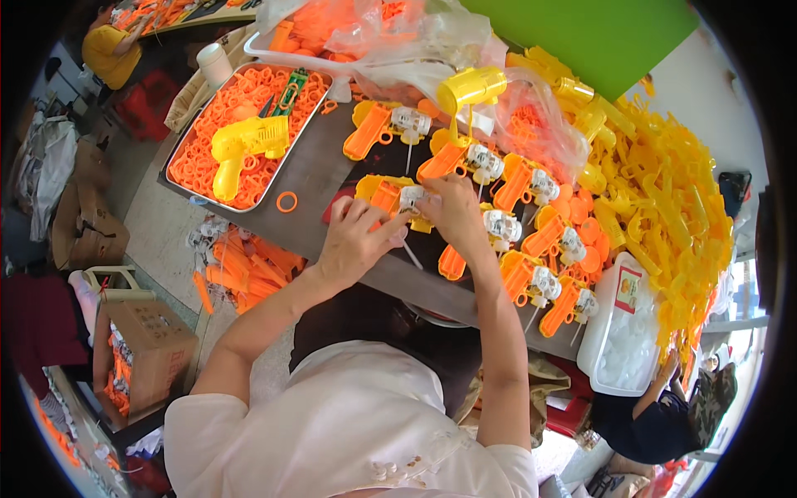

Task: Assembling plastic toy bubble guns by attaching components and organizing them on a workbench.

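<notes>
At the middle of the dark table, both my hands are on a half-built toy gun (384, 196), a yellow shell with an orange handle and a white clear mechanism. The fingers of my left hand (353, 245) are bent, thumb and forefinger pinching at its near side, by a small clear part. From the far right side, my right hand (455, 212) grips the mechanism end; its fingertips are partly hidden. Similar half-built guns lie around, one (369, 133) behind and several (519, 184) to the right. A yellow toy gun (471, 87) stands among them at the back.
A tray (252, 208) of orange rings at left holds another yellow gun (249, 145) and green-handled cutters (290, 91). Yellow shells (656, 174) heap at right, beside a white tub (591, 353). Orange parts (249, 266) lie below the table's left edge. Other people sit nearby.
</notes>
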Demonstrator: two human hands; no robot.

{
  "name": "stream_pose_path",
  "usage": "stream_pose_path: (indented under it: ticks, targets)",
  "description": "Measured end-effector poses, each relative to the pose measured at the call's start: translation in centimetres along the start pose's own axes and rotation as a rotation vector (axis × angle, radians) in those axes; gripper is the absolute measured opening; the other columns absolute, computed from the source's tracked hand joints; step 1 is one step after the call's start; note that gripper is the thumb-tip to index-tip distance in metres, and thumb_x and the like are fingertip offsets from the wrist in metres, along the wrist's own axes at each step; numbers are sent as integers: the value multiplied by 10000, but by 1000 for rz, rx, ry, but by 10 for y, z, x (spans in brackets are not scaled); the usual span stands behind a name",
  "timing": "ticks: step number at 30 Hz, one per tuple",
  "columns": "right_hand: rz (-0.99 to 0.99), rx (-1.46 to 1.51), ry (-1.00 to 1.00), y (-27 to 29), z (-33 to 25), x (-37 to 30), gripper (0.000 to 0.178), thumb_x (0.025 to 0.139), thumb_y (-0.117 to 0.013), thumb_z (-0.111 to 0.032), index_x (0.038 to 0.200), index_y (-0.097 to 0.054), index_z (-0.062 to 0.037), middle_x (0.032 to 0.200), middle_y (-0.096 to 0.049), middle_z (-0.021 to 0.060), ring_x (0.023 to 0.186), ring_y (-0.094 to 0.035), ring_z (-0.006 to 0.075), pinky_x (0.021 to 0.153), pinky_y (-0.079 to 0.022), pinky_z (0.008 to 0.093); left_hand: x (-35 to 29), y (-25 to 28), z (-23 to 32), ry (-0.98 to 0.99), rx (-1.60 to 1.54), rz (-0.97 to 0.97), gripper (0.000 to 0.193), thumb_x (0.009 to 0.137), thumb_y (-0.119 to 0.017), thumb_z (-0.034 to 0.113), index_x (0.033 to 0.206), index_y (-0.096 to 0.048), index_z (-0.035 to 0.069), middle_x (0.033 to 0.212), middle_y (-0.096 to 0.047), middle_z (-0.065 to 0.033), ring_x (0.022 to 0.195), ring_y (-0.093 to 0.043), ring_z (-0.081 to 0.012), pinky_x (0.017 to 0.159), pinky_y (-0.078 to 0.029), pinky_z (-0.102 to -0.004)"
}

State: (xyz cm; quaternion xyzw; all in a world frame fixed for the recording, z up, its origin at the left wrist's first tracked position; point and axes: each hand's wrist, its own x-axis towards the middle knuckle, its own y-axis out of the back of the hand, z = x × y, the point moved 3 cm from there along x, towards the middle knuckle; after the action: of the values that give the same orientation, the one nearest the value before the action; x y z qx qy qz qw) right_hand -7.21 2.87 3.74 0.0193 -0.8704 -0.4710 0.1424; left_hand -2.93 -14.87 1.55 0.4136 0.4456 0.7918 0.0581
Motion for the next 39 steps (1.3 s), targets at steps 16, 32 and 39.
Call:
stream_pose_path:
  ticks: [16,32,39]
  targets:
    - [-119,78,-86,-7,2,17,314,633,-754,-132,930,-722,-34,964,-649,187,991,-567,360,856,-477,426,26,-2,-4,-138,-152,-38,190,815,-671,147,1004,-686,140,904,-651,25,927,-556,-167,904,-336,-385]
    - [-88,20,-38,-8,-3,14,336,663,-733,-172,965,-718,-25,996,-644,185,1014,-565,359,889,-461,421,28,-15,3,-357,28,-224,223,817,-620,111,1037,-648,132,1137,-578,-29,1071,-526,-209,949,-346,-426]
    - [-15,4,-9,-18,-2,10,274,654,-756,-155,910,-726,-61,973,-637,160,997,-571,344,834,-501,449,9,-4,-8,-179,-19,-17,293,784,-685,112,1075,-654,115,1088,-581,-25,1030,-536,-216,917,-373,-392]
